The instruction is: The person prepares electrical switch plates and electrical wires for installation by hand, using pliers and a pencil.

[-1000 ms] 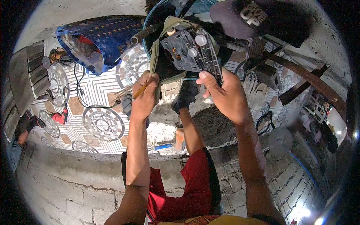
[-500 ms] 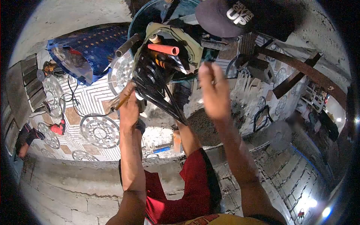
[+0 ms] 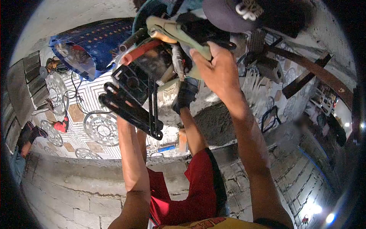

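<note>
An olive-green bag (image 3: 190, 42) sits at the top centre, tipped toward the left. My right hand (image 3: 221, 66) grips its right rim, fingers wrapped round the cloth. From the bag's mouth stick out a red tube (image 3: 142, 52), a grey pipe and other tools. A black folding metal frame (image 3: 133, 110) hangs at the bag's left front, over my left forearm (image 3: 131, 152). My left hand is hidden behind this frame and the bag, so its fingers do not show.
A blue star-patterned bag (image 3: 97, 47) lies at the left. A dark cap (image 3: 232, 15) is at the top. Rusty metal bars (image 3: 309, 72) stand at the right. Dark sand (image 3: 213, 124) lies beyond my knees. At the far left another person's leg (image 3: 26, 145) shows.
My right hand has moved up and left and taken hold of the bag's rim. The bag has tipped left, and the black frame has swung left over my left hand.
</note>
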Demonstrator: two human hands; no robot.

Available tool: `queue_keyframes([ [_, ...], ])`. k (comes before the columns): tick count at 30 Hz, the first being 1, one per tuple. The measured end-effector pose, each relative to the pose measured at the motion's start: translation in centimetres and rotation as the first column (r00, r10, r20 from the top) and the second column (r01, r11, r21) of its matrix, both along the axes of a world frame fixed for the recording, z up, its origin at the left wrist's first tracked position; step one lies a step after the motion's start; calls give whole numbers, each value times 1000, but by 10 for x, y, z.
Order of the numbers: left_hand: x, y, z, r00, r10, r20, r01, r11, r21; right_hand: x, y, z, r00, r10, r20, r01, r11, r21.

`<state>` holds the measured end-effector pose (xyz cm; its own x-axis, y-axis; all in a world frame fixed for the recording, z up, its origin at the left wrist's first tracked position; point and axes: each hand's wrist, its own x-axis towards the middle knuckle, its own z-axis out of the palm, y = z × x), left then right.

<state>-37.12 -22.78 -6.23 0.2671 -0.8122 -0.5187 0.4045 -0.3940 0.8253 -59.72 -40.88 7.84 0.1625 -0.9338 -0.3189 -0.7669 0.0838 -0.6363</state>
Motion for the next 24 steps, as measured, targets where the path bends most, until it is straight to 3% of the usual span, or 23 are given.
queue_keyframes([
  [1,0,-4,1,980,-100,172,110,993,-45,-1,0,-1,1000,13,2,-13,1000,-10],
  [2,-4,-17,18,981,-86,173,97,994,-54,-2,3,-2,998,62,-6,-62,998,-13],
  [4,-13,-29,48,984,128,-122,-104,978,183,-9,8,-13,993,108,36,-108,994,-15],
  [5,-17,-28,50,983,143,-118,-119,975,186,-11,6,-11,992,123,40,-123,992,-11],
  [7,-17,-23,54,995,89,44,-96,976,197,-10,3,-6,994,19,107,-35,988,149],
  [8,-14,-19,54,988,-5,154,-35,966,256,-8,3,-4,987,36,156,-59,988,143],
  [9,-15,-17,52,988,2,156,-43,965,257,-6,3,-4,987,44,158,-67,987,144],
  [11,-17,-16,48,938,-105,330,137,987,-78,-4,3,-6,985,-12,173,-10,992,124],
  [12,-13,-13,49,879,-265,397,299,954,-24,-6,1,-13,986,31,166,-43,997,71],
  [14,-29,-11,50,984,-128,128,142,984,-109,-6,1,-12,985,28,171,-48,993,111],
  [16,-33,-20,62,925,-91,368,183,957,-223,-2,2,-8,987,11,162,-37,987,155],
  [19,-34,-19,58,911,-56,409,117,985,-126,4,4,-1,994,78,78,-92,976,196],
  [20,-36,-21,57,899,31,437,21,994,-112,4,3,-2,993,83,78,-97,976,194],
  [24,-43,-29,54,807,64,587,-16,996,-86,1,-3,-8,979,100,178,-126,982,141],
])
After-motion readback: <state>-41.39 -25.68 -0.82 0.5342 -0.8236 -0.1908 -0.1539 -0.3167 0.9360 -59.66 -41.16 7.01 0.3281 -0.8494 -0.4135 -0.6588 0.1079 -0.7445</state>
